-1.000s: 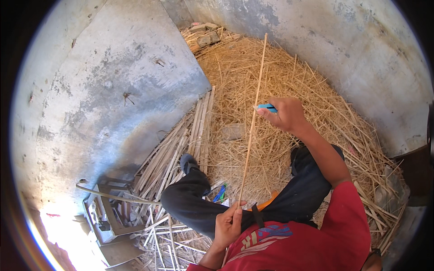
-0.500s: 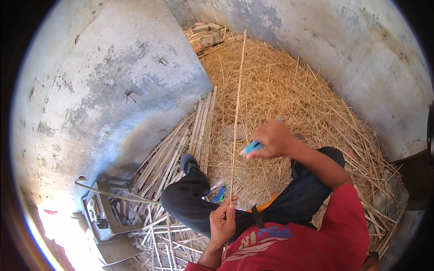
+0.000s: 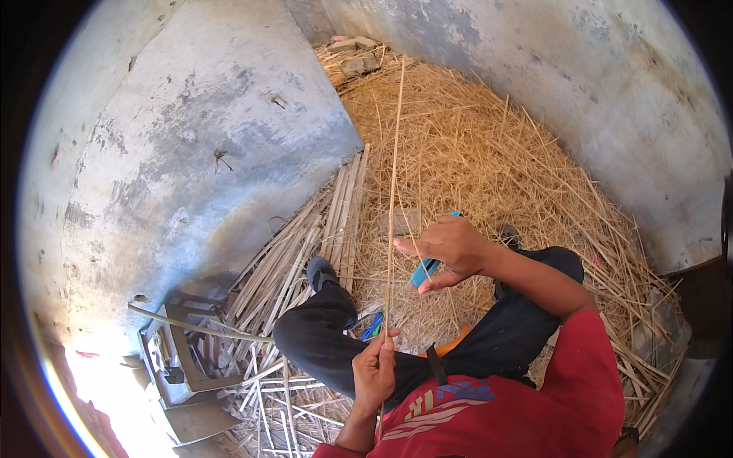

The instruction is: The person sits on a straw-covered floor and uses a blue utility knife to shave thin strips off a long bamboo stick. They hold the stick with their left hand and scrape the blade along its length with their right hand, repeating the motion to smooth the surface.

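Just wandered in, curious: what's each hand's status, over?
Left hand: closed on long, thin, tan, wood-like strip. Right hand: holding blue handheld tool beside strip. Loose, tan, straw-like pile beyond.

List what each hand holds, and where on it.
Left hand: long thin strip, by its lower part. Right hand: blue tool, seemingly around its middle.

Pale letters (image 3: pixel 419 405) on the red shirt (image 3: pixel 534 421)

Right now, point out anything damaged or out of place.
The left wall looks damaged, its pale surface blotched grey. Between the legs, a blue and green object stands out against straw-coloured shavings.
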Demonstrator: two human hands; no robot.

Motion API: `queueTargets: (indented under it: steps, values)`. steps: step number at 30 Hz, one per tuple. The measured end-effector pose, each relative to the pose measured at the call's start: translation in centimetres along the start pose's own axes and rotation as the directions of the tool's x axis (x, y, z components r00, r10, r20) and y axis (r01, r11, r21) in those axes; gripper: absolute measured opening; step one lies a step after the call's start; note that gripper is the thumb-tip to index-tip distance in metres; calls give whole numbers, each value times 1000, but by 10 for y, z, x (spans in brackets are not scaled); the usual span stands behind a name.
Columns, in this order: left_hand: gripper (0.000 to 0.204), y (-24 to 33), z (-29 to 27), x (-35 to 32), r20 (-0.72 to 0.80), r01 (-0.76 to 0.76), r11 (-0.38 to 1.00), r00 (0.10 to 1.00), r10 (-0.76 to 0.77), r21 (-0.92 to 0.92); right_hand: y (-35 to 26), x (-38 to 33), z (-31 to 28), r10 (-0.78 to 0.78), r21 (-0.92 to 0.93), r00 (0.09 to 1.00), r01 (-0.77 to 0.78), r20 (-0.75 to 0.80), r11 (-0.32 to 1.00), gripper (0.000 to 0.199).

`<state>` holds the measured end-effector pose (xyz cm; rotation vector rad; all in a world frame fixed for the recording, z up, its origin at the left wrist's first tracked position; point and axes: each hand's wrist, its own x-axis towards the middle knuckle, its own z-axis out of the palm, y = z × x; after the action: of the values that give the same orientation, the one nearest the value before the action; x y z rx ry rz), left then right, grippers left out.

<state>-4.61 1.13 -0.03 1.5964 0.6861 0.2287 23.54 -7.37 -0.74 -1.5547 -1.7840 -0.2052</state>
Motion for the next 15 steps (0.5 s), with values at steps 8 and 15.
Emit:
queueTargets:
  steps: [8,15]
  values:
    - [28,-7,5,-9,48,-48,994,998,44,100,19,2,-9,239,-131,968,-248,-81,960,59]
    - [26,-5,8,-16,102,-30,996,995,21,86,39,-2,-38,347,-226,919,-384,-187,895,46]
